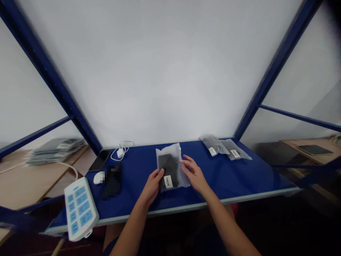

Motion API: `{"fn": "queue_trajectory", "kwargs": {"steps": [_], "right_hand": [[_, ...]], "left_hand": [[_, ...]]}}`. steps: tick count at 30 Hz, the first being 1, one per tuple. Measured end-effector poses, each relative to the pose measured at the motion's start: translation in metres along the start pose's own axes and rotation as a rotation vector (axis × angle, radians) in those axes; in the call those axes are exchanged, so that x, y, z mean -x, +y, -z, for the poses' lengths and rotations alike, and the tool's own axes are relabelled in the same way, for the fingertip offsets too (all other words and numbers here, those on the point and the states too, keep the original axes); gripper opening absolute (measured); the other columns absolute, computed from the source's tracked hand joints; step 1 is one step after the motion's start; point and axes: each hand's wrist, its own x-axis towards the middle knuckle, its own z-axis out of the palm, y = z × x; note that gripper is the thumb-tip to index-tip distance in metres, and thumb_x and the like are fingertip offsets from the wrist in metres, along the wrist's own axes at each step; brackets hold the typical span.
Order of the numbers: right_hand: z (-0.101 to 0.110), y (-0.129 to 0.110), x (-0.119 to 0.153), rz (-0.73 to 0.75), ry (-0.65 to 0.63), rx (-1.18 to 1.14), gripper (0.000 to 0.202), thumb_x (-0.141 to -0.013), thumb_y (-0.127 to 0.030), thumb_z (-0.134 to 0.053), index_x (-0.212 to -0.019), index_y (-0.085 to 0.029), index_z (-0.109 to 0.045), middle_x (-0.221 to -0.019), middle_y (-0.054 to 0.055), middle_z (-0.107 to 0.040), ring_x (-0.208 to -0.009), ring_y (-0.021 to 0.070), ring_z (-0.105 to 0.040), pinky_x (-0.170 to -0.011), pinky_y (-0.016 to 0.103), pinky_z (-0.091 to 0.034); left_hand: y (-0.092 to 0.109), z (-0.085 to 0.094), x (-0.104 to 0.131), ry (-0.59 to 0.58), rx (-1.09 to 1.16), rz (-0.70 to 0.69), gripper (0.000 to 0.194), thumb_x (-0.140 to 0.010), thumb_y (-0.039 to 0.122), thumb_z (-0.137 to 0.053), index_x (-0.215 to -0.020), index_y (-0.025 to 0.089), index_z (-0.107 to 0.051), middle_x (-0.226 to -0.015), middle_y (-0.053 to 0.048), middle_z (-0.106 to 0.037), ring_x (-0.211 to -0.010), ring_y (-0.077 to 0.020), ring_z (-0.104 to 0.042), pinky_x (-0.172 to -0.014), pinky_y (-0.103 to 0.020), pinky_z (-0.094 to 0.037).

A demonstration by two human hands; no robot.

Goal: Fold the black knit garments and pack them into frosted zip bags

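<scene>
Above the middle of the blue table, a translucent plastic bag [173,156] holds a flat dark item [168,165] with a white barcode label near its lower edge. My left hand [153,183] grips the bag's left side, thumb on top near the label. Beside the bag's right edge is my right hand [194,174], its fingers spread and the tips touching or just beside the plastic. What the dark item is, I cannot make out through the bag.
Two similar labelled bags [215,145] lie at the back right of the blue table [218,181]. On the left are a white power strip [81,208], a white mouse [98,177], a dark phone-like slab [100,160] and a charger with cable [120,153]. Blue frame posts flank the table.
</scene>
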Motion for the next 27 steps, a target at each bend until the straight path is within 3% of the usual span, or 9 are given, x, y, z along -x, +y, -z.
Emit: {"fn": "queue_trajectory", "kwargs": {"steps": [4,8,12,15,19,22,24,27], "right_hand": [[0.002,-0.007,0.001,-0.092,-0.069,-0.100,0.035,-0.091,-0.046,-0.051,-0.113,-0.027,-0.071,-0.142,0.007,-0.052,-0.107,0.0249,-0.063,-0.079,0.036,-0.058],[-0.002,-0.008,-0.001,-0.109,-0.037,0.036,0.037,-0.084,-0.047,-0.064,-0.112,-0.023,-0.071,-0.115,0.009,-0.069,-0.088,0.0225,-0.067,-0.073,0.034,-0.057],[-0.013,-0.009,0.000,-0.242,-0.069,-0.082,0.046,-0.073,-0.045,-0.076,-0.108,-0.016,-0.072,-0.089,0.008,-0.075,-0.073,0.0224,-0.068,-0.065,0.033,-0.055],[-0.019,-0.012,0.003,-0.273,-0.039,-0.165,0.057,-0.069,-0.041,-0.080,-0.119,-0.015,-0.069,-0.086,0.008,-0.077,-0.073,0.0232,-0.069,-0.069,0.035,-0.055],[-0.016,-0.013,0.004,-0.253,0.026,-0.192,0.043,-0.072,-0.038,-0.075,-0.109,-0.016,-0.074,-0.094,0.009,-0.076,-0.076,0.0228,-0.069,-0.069,0.034,-0.054],[-0.010,-0.013,0.003,-0.244,0.009,-0.141,0.027,-0.070,-0.031,-0.074,-0.092,-0.015,-0.077,-0.073,0.005,-0.074,-0.064,0.0190,-0.065,-0.062,0.030,-0.051],[-0.007,-0.014,0.004,-0.188,-0.013,-0.081,0.023,-0.071,-0.029,-0.073,-0.089,-0.016,-0.077,-0.067,0.003,-0.071,-0.060,0.0172,-0.063,-0.061,0.029,-0.050],[-0.007,-0.021,0.008,-0.136,-0.042,-0.021,0.025,-0.075,-0.035,-0.072,-0.091,-0.016,-0.076,-0.075,0.004,-0.071,-0.061,0.0164,-0.063,-0.062,0.030,-0.052]], "left_hand": [[0.007,0.008,0.004,0.013,0.017,0.029,0.043,-0.079,0.045,-0.076,-0.105,0.012,-0.068,-0.093,-0.011,-0.074,-0.072,-0.0183,-0.069,-0.066,-0.027,-0.055],[0.015,0.012,0.011,-0.020,0.001,0.011,0.038,-0.080,0.039,-0.076,-0.106,0.013,-0.068,-0.093,-0.011,-0.074,-0.073,-0.0181,-0.069,-0.067,-0.026,-0.054],[0.020,0.008,0.016,-0.097,0.012,0.018,0.038,-0.079,0.033,-0.078,-0.109,0.013,-0.068,-0.100,-0.012,-0.074,-0.082,-0.0213,-0.070,-0.076,-0.030,-0.054],[0.025,0.006,0.018,-0.128,-0.006,-0.006,0.042,-0.077,0.030,-0.080,-0.114,0.014,-0.068,-0.106,-0.013,-0.072,-0.089,-0.0227,-0.070,-0.082,-0.032,-0.053],[0.028,0.008,0.019,-0.086,-0.063,-0.025,0.040,-0.076,0.030,-0.080,-0.111,0.014,-0.069,-0.100,-0.010,-0.073,-0.084,-0.0197,-0.069,-0.077,-0.027,-0.053],[0.026,0.009,0.018,-0.037,-0.060,-0.010,0.039,-0.078,0.034,-0.078,-0.110,0.013,-0.069,-0.097,-0.010,-0.074,-0.077,-0.0179,-0.069,-0.070,-0.026,-0.053],[0.023,0.009,0.017,0.020,-0.044,-0.006,0.039,-0.078,0.037,-0.077,-0.107,0.012,-0.069,-0.094,-0.011,-0.074,-0.071,-0.0174,-0.068,-0.065,-0.025,-0.053],[0.016,0.010,0.012,0.108,-0.014,-0.013,0.041,-0.077,0.040,-0.077,-0.106,0.011,-0.070,-0.091,-0.011,-0.075,-0.069,-0.0182,-0.069,-0.063,-0.026,-0.054]]}}
